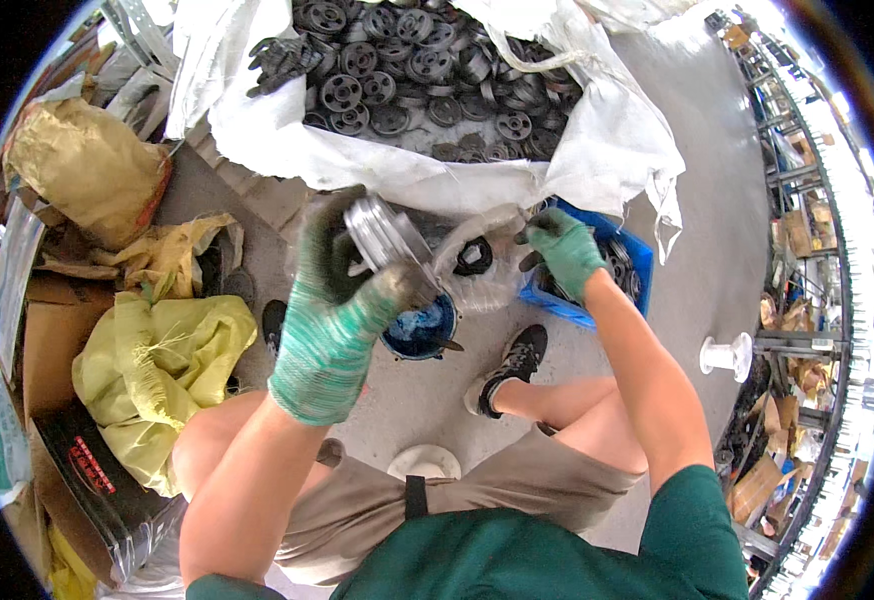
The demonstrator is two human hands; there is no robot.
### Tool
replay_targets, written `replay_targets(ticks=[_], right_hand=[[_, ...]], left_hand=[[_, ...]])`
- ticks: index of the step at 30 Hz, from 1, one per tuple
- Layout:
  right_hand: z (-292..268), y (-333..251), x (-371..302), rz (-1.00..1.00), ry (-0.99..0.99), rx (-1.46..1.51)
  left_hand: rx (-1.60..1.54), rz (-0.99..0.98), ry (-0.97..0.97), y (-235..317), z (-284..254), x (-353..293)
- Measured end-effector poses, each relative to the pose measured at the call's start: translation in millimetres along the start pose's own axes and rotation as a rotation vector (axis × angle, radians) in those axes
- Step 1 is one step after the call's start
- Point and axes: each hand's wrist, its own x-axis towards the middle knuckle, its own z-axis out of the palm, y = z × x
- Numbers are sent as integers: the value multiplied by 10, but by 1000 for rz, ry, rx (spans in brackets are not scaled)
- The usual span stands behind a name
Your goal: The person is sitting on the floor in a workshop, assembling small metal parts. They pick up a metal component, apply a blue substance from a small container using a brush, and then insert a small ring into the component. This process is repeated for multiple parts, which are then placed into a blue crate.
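Gripping now with the left hand (329, 335), by curled fingers and thumb, left of the bucket (451, 324); holding the right hand (565, 250) out, with bent fingers, beyond the bucket's right side!

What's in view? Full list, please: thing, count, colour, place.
Silver metal wheel: one, silver, in left hand
Clear plastic bag: one, transparent, beside right hand
Black ring: one, black, at plastic bag
Spoked wheels: too many to count, dark grey, in bulk bag
Bulk bag: one, white, top centre
Glove: one, black, on wheel pile
Bin: one, blue, below right hand
Bucket: one, blue, centre
Woven sack: one, yellow, left
Paper sack: one, brown, upper left
Spool: one, white, right
Shelving: count unclear, grey, far right
Left hand, right hand: two, green-gloved, centre
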Motion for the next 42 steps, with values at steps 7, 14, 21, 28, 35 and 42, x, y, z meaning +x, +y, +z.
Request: replay_targets(ticks=[7,14,21,28,35,42], right_hand=[[525,-1138,-1131,-466,15,277],[767,-1064,-1191,-906,79,-284],[785,-981,-1169,-934,44,-278],[927,-894,-1137,-403,-28,126],[1013,-753,-929,-403,-47,295],[869,-887,-829,-350,-119,-10]], left_hand=[[-8,-26,-41,-62,77,-16],[-85,-22,-33,-119,25,24],[-82,3,-9,-190,-2,-2],[-154,-4,72,-222,34,-41],[-332,-152,102,-312,-10,-17],[-424,-256,99,-256,15,-64]])
